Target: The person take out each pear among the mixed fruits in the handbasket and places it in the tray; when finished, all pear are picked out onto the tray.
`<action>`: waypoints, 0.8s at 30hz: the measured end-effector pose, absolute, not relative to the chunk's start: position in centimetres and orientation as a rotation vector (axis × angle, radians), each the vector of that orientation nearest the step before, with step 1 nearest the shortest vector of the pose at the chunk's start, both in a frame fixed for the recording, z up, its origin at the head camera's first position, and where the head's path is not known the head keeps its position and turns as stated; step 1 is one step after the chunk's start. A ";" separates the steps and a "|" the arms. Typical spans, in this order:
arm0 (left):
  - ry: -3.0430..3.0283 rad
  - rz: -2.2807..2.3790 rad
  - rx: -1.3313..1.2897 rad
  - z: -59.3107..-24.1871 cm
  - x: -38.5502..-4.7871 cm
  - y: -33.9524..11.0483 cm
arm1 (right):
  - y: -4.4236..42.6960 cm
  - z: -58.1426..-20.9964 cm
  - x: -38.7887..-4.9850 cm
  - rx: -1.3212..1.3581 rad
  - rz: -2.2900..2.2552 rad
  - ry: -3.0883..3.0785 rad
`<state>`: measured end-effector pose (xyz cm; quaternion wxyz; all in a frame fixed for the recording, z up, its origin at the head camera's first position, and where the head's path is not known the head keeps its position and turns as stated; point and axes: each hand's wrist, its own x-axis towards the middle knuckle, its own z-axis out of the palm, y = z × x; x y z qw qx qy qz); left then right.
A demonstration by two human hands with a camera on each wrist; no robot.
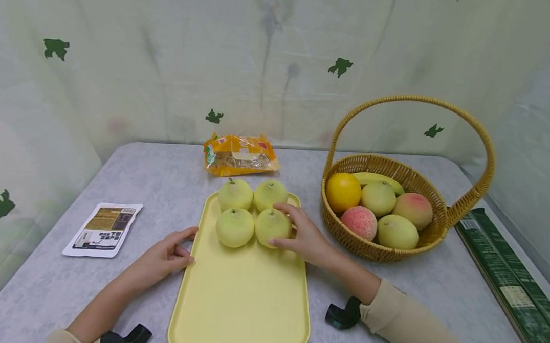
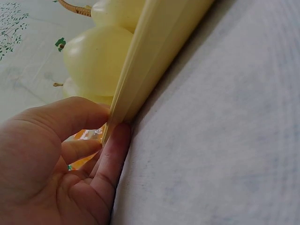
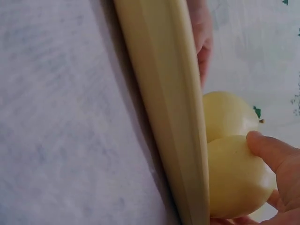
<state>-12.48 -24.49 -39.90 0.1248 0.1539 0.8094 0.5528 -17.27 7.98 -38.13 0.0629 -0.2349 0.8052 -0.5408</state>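
On the yellow tray (image 1: 243,303), several pale green melons sit grouped at the far end. My right hand (image 1: 302,234) grips the near right melon (image 1: 270,227), thumb on its near side and fingers around its far side. That melon (image 3: 239,178) touches the tray in the right wrist view, beside another melon (image 3: 227,115). At the tray's left rim, my left hand (image 1: 172,251) holds the edge. The left wrist view shows the thumb of this hand (image 2: 61,154) against the rim and a finger low along the tray's outer side.
A wicker basket (image 1: 377,252) with a tall handle stands at the right, holding an orange (image 1: 343,192), a banana, peaches and melons. An orange food packet (image 1: 241,157) lies behind the tray. To the left is a white pouch (image 1: 103,230); green boxes (image 1: 510,279) lie far right.
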 end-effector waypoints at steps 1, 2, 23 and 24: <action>2.356 1.611 0.445 -39.9 -12.5 -24.5 | 8.0 -38.0 -17.2 -0.710 -1.612 2.442; 2.353 1.609 0.440 -39.9 -12.4 -24.5 | 8.1 -37.8 -17.1 -0.723 -1.587 2.455; 2.351 1.592 0.416 -39.7 -12.4 -24.5 | 22.7 -31.6 -12.9 -0.874 -1.206 3.249; 2.349 1.594 0.415 -39.7 -12.4 -24.5 | 23.2 -31.7 -12.9 -0.839 -1.186 3.264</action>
